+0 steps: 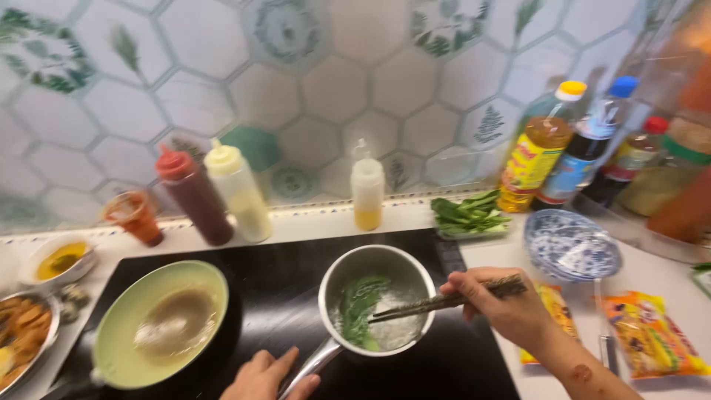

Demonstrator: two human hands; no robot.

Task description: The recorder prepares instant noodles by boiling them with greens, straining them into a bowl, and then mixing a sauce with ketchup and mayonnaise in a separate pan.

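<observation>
A small steel saucepan (335, 280) stands on the black cooktop (289, 267), holding bubbling water and green leaves (360, 307). My right hand (503, 304) grips a pair of dark chopsticks (437, 302) whose tips reach into the pan beside the leaves. My left hand (263, 376) is at the bottom edge, fingers around the pan's metal handle (311, 366).
A pale green pan (118, 326) with brownish liquid sits left on the cooktop. Squeeze bottles (194, 194) and a white bottle (367, 192) line the tiled wall. More greens (468, 215), oil bottles (535, 152), a blue patterned bowl (570, 244) and noodle packets (646, 335) are right.
</observation>
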